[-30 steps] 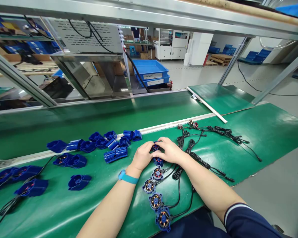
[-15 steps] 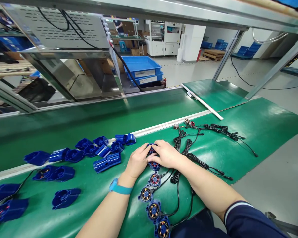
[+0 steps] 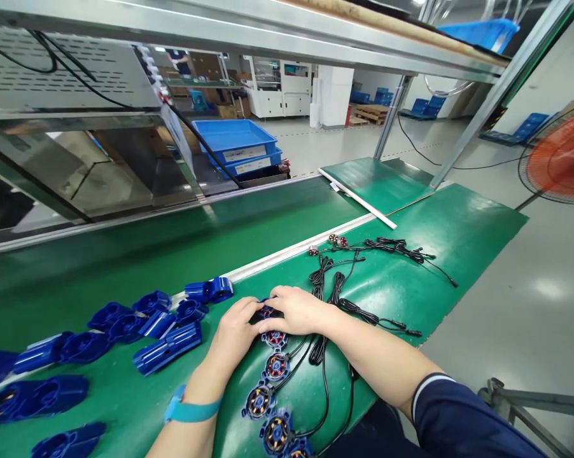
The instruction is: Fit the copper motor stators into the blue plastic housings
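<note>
Blue-rimmed motor (image 3: 266, 310), round, just below frame centre. Left hand (image 3: 234, 334) and right hand (image 3: 299, 310) together, closed round it (grip partly hidden). White labels (image 3: 244, 153) on stacked blue trays (image 3: 236, 133), upper middle (too small to read from here). Glossy blue plastic housings (image 3: 170, 350), lower left; smooth green mat (image 3: 440, 235); coiled black cables (image 3: 358, 310) right of hands.

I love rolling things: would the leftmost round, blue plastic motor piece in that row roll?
The round, blue plastic motor piece probably wouldn't roll: it lies flat, with tabs sticking out. It may feel heavy for its size, given its copper-coloured coils. Its thin black cable would likely drag.
</note>
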Action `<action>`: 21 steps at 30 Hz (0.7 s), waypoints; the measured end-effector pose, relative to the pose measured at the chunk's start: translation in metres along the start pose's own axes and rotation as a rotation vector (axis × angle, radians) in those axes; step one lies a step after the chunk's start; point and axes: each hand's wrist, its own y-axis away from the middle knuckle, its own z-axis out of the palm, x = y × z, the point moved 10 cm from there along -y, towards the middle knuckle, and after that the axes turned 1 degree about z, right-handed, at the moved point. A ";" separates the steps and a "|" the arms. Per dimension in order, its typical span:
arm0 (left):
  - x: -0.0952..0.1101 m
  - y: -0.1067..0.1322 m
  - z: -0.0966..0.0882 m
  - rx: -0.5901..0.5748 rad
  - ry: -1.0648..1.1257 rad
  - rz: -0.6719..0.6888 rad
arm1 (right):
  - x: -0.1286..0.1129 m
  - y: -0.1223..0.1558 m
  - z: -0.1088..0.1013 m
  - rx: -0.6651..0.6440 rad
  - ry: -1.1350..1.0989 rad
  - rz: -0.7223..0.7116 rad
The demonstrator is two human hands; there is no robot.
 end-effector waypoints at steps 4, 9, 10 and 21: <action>0.009 0.000 -0.004 -0.037 0.029 -0.015 | 0.027 0.004 -0.043 0.220 -0.118 0.066; 0.014 -0.004 -0.016 0.005 0.079 -0.049 | 0.143 0.036 -0.123 0.524 0.039 0.609; 0.011 -0.004 -0.018 0.020 0.090 -0.072 | 0.164 0.041 -0.131 0.499 0.104 0.704; -0.013 0.000 -0.018 0.103 0.237 -0.272 | 0.242 0.031 -0.128 0.452 0.108 0.849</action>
